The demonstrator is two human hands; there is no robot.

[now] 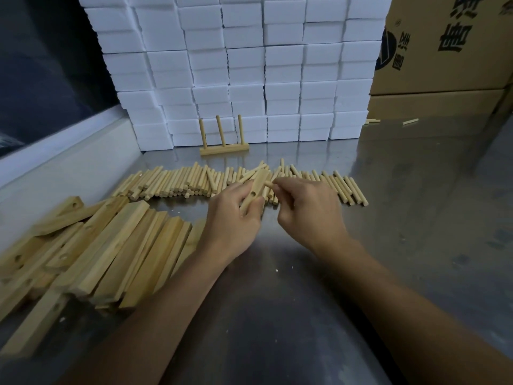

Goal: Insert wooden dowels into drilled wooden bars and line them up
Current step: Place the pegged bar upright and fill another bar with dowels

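My left hand (236,215) grips a drilled wooden bar (256,187), tilted up, with a round hole showing on its face. My right hand (308,209) pinches a short wooden dowel (268,184) whose tip is at the bar's right side. Behind both hands a long row of loose dowels (177,182) lies across the metal table. A pile of drilled bars (111,245) lies at the left. One finished bar with three upright dowels (224,149) stands at the back.
The steel table (388,218) stretches right and toward me. A wall of white foam blocks (249,65) rises behind the finished bar. Cardboard boxes (444,51) stand at the back right, with stray dowels (410,121) near them. A raised rim (69,168) borders the left.
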